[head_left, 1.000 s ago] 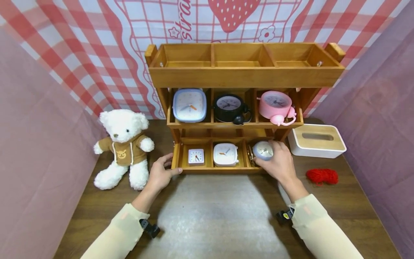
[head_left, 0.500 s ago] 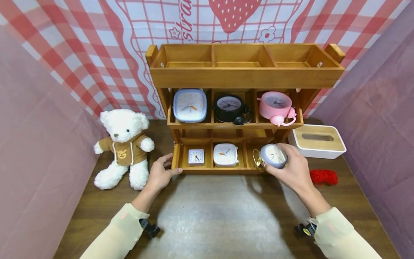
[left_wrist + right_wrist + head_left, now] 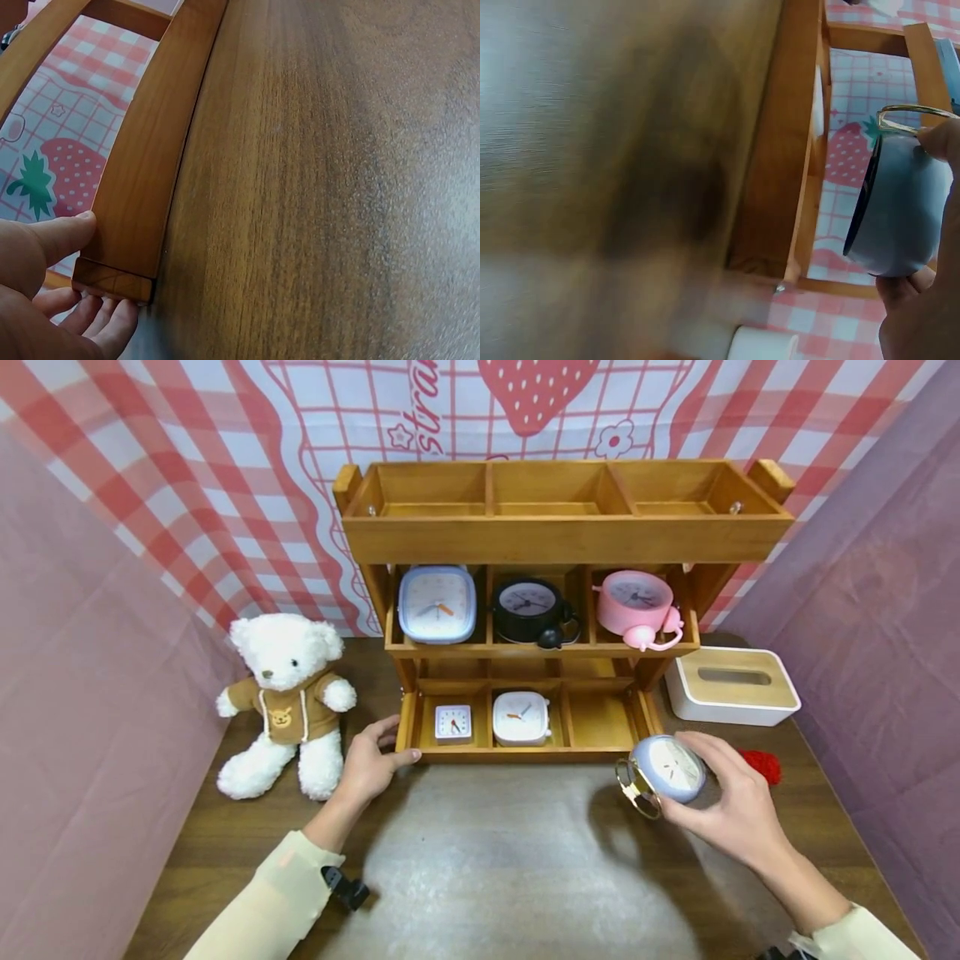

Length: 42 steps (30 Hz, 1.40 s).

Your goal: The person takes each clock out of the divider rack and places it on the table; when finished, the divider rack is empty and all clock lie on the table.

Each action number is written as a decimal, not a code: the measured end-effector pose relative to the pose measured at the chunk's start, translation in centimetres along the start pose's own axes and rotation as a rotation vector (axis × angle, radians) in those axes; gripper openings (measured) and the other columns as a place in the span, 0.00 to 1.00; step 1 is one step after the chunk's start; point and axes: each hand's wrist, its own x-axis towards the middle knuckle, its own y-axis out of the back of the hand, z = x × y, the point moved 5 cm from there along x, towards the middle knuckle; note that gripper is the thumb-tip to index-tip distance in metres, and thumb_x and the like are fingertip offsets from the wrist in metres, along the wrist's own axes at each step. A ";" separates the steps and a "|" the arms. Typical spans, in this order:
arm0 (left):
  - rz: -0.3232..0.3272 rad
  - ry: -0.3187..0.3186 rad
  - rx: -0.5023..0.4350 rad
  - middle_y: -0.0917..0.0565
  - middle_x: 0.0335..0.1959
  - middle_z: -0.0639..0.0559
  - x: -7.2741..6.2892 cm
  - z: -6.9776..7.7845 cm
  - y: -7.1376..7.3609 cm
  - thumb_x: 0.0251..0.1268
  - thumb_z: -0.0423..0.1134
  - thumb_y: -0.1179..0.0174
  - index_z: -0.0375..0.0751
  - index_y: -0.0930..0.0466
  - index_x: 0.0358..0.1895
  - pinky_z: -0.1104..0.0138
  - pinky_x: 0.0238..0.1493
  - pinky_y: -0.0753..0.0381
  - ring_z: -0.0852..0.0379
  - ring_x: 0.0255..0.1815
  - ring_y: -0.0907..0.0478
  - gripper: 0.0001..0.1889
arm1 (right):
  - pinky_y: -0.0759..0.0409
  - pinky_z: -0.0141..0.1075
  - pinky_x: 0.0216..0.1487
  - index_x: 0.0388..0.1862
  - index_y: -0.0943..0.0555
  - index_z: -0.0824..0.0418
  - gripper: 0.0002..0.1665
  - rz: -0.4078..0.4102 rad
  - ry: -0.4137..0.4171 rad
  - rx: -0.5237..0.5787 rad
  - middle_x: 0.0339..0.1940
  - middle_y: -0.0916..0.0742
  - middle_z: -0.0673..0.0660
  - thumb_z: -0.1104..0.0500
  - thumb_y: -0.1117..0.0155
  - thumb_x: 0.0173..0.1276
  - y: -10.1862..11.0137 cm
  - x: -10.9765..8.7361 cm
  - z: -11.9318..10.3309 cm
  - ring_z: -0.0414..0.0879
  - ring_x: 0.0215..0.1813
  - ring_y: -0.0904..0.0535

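My right hand (image 3: 738, 806) holds a round blue-grey alarm clock (image 3: 672, 768) with a gold ring handle, thumb on one side and fingers on the other. The clock is in the air just off the front right corner of the wooden three-tier rack (image 3: 570, 541). In the right wrist view the clock's smooth casing (image 3: 900, 210) shows between thumb and fingers. My left hand (image 3: 372, 764) grips the rack's bottom tier at its front left corner. Seen from the left wrist, the thumb presses one face of the end board (image 3: 139, 172) and the fingers curl round its end.
The bottom tier holds a small square clock (image 3: 453, 722) and a white clock (image 3: 521, 718). Above them sit blue (image 3: 437, 604), black (image 3: 528, 610) and pink clocks (image 3: 636, 606). A teddy bear (image 3: 285, 706) is left, a tissue box (image 3: 735, 685) and red yarn (image 3: 763, 766) right.
My right hand has lifted the blue-grey clock out of the bottom tier's right compartment and carried it right and towards me. My left hand has stayed at the rack's corner.
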 end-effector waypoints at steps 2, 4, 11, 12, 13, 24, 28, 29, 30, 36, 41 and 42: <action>0.001 -0.002 0.006 0.21 0.65 0.31 0.0 0.0 0.0 0.57 0.31 0.26 0.32 0.30 0.73 0.59 0.53 0.17 0.38 0.63 0.20 0.38 | 0.36 0.15 0.62 0.60 0.17 0.66 0.48 -0.015 0.021 0.016 0.55 0.14 0.63 0.60 0.16 0.30 0.3 -0.9 0.1 0.24 0.62 0.28; 0.002 -0.006 0.008 0.21 0.64 0.30 0.0 0.0 0.0 0.58 0.31 0.26 0.31 0.30 0.73 0.60 0.51 0.17 0.38 0.62 0.19 0.38 | 0.36 0.16 0.63 0.60 0.17 0.66 0.48 -0.039 0.027 0.024 0.56 0.15 0.63 0.61 0.16 0.30 0.6 -1.8 0.4 0.26 0.62 0.28; 0.003 -0.007 0.015 0.20 0.62 0.30 0.0 0.0 0.0 0.58 0.32 0.26 0.30 0.31 0.73 0.65 0.48 0.17 0.37 0.61 0.19 0.38 | 0.35 0.15 0.63 0.62 0.18 0.64 0.51 -0.125 0.031 0.032 0.58 0.16 0.59 0.63 0.15 0.29 1.1 -4.8 1.7 0.27 0.65 0.28; 0.002 -0.005 0.017 0.19 0.62 0.30 -0.1 0.0 0.0 0.58 0.32 0.26 0.31 0.30 0.73 0.65 0.48 0.17 0.37 0.61 0.19 0.38 | 0.35 0.15 0.64 0.62 0.18 0.65 0.51 -0.126 0.049 0.040 0.58 0.16 0.60 0.63 0.15 0.28 1.1 -5.1 1.8 0.29 0.65 0.28; 0.002 -0.002 0.019 0.19 0.62 0.30 0.0 -0.1 0.0 0.58 0.32 0.25 0.31 0.30 0.73 0.65 0.48 0.17 0.38 0.60 0.19 0.38 | 0.35 0.16 0.65 0.61 0.18 0.65 0.51 -0.130 0.063 0.048 0.58 0.16 0.60 0.64 0.15 0.28 1.1 -5.3 2.0 0.30 0.66 0.28; -0.012 0.011 -0.013 0.20 0.64 0.32 -0.1 -0.1 -0.1 0.58 0.31 0.26 0.32 0.31 0.73 0.64 0.48 0.16 0.38 0.62 0.19 0.38 | 0.37 0.15 0.64 0.61 0.18 0.63 0.50 -0.188 0.035 0.040 0.58 0.16 0.57 0.64 0.14 0.30 0.0 -6.4 4.6 0.29 0.66 0.29; -0.007 0.009 -0.007 0.21 0.65 0.32 0.0 0.0 0.0 0.58 0.31 0.25 0.32 0.30 0.73 0.62 0.50 0.16 0.38 0.62 0.19 0.38 | 0.37 0.14 0.62 0.62 0.18 0.63 0.51 -0.197 0.036 0.042 0.59 0.17 0.57 0.64 0.12 0.30 -0.6 -6.6 5.0 0.28 0.65 0.29; -0.008 0.008 -0.004 0.21 0.65 0.32 0.0 0.0 0.1 0.58 0.31 0.25 0.32 0.31 0.73 0.61 0.50 0.16 0.38 0.62 0.20 0.38 | 0.37 0.14 0.63 0.62 0.18 0.63 0.51 -0.201 0.036 0.045 0.59 0.17 0.57 0.64 0.12 0.30 -0.7 -6.7 5.0 0.28 0.65 0.29; -0.008 0.007 -0.002 0.21 0.65 0.32 0.0 0.0 0.1 0.58 0.31 0.26 0.32 0.31 0.73 0.61 0.51 0.16 0.38 0.62 0.20 0.38 | 0.37 0.14 0.63 0.62 0.18 0.63 0.51 -0.206 0.036 0.048 0.59 0.17 0.57 0.64 0.12 0.30 -0.8 -6.8 5.0 0.27 0.65 0.29; -0.006 0.004 -0.004 0.20 0.64 0.32 0.0 0.1 0.1 0.57 0.31 0.25 0.32 0.30 0.73 0.62 0.50 0.16 0.38 0.62 0.19 0.38 | 0.38 0.15 0.67 0.63 0.19 0.65 0.52 -0.237 0.062 0.047 0.61 0.17 0.59 0.61 0.12 0.30 -1.2 -6.8 5.2 0.28 0.69 0.31; -0.008 0.003 -0.004 0.20 0.63 0.32 0.0 0.0 0.1 0.58 0.31 0.25 0.32 0.30 0.72 0.64 0.49 0.16 0.38 0.61 0.19 0.38 | 0.43 0.18 0.73 0.65 0.20 0.65 0.54 -0.264 0.151 0.020 0.63 0.17 0.62 0.58 0.12 0.32 -1.3 -6.5 5.2 0.30 0.73 0.34; -0.009 0.003 -0.005 0.20 0.63 0.32 0.0 0.0 0.1 0.58 0.31 0.25 0.32 0.30 0.72 0.63 0.49 0.16 0.38 0.61 0.19 0.38 | 0.44 0.19 0.74 0.65 0.20 0.65 0.54 -0.272 0.165 0.018 0.63 0.16 0.63 0.58 0.12 0.32 -1.4 -6.4 5.2 0.30 0.74 0.35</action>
